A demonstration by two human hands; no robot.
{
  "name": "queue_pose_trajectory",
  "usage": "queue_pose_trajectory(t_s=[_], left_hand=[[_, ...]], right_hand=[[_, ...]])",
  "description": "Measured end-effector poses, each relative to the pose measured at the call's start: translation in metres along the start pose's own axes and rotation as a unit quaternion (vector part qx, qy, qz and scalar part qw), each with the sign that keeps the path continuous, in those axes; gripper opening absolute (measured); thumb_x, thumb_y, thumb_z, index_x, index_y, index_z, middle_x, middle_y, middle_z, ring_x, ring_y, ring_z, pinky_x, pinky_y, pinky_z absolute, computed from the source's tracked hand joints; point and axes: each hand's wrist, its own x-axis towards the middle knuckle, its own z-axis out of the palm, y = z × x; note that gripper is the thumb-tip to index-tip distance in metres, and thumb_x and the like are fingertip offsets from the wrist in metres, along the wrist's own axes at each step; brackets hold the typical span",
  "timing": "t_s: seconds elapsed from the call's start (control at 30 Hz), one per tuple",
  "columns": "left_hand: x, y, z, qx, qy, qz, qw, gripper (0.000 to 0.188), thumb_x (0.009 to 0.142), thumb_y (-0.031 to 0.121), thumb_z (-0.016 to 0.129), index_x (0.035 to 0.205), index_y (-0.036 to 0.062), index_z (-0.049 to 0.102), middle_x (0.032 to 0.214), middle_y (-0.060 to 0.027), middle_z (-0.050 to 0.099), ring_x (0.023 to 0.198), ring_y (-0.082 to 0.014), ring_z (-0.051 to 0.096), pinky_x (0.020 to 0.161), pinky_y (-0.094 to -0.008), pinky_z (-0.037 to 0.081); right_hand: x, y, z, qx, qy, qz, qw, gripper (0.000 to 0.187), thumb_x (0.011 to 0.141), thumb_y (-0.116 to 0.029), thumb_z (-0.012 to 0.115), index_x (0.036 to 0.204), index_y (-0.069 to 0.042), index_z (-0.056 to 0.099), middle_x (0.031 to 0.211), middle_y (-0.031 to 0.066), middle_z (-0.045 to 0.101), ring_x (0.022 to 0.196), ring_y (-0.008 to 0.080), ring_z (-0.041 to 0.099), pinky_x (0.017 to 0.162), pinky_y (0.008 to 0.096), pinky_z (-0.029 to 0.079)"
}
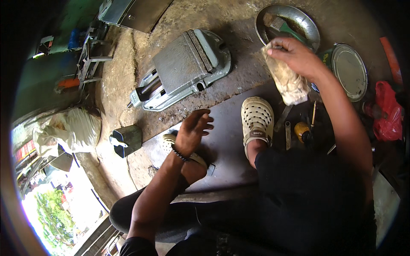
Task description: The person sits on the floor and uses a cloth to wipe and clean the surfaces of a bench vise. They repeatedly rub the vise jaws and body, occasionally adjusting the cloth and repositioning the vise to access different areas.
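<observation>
My right hand (pixel 294 53) grips the top of a dirty pale cloth bag (pixel 288 81) and holds it up just in front of a round metal bowl (pixel 307 23). A green-handled tool (pixel 287 29) lies in that bowl. My left hand (pixel 193 128) hangs empty with its fingers apart above my left foot, a beaded band on the wrist. Both feet wear cream perforated clogs (pixel 257 119) and rest on a dark metal sheet (pixel 226 141). I am crouched low over the floor.
A heavy grey machine vise (pixel 183 68) lies on the concrete floor at the upper left. A round tin lid (pixel 349 70) and a red plastic bag (pixel 388 111) sit to the right. Small hand tools (pixel 301 130) lie by my right foot. A dark metal block (pixel 126 140) and a white sack (pixel 72 130) are at the left.
</observation>
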Motion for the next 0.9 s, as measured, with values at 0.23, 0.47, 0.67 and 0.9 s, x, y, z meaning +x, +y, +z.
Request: queue_pose_trajectory(t_s=[0.23,0.47,0.67,0.9], left_hand=[[-0.086,0.001,-0.051,0.193,0.013,0.078,0.978,0.031,0.097,0.022,0.060,0.117,-0.0015,0.062,0.103,-0.0131,0.068,0.094,-0.0190,0.065,0.084,-0.0315,0.050],[-0.138,-0.008,-0.070,0.176,0.084,0.063,0.979,0.038,0.099,0.030,0.056,0.125,0.0015,0.056,0.110,-0.0091,0.066,0.095,-0.0163,0.065,0.079,-0.0294,0.051],[-0.156,-0.029,-0.053,0.212,0.068,0.053,0.973,0.034,0.098,0.022,0.058,0.121,-0.0024,0.058,0.107,-0.0145,0.068,0.090,-0.0180,0.066,0.079,-0.0311,0.053],[-0.193,0.002,-0.069,0.311,0.070,0.149,0.936,0.030,0.094,0.015,0.061,0.120,-0.0001,0.060,0.110,-0.0160,0.068,0.099,-0.0233,0.067,0.083,-0.0335,0.052]], right_hand=[[-0.040,-0.023,-0.026,0.114,0.149,-0.025,0.982,0.036,0.092,-0.028,0.065,0.117,-0.002,0.062,0.098,0.0034,0.066,0.087,0.0109,0.062,0.078,0.0253,0.049],[-0.078,-0.042,-0.019,0.327,0.217,-0.072,0.917,0.040,0.089,-0.021,0.069,0.119,0.002,0.060,0.105,0.0077,0.067,0.095,0.0154,0.062,0.086,0.0284,0.048],[-0.094,-0.024,-0.009,0.473,0.260,-0.053,0.840,0.025,0.089,-0.016,0.067,0.110,-0.001,0.065,0.104,0.0096,0.068,0.095,0.0200,0.065,0.084,0.0339,0.052],[-0.105,-0.024,-0.049,0.458,0.252,-0.091,0.848,0.027,0.091,-0.020,0.064,0.113,-0.004,0.064,0.105,0.0082,0.068,0.098,0.0196,0.064,0.088,0.0348,0.050]])
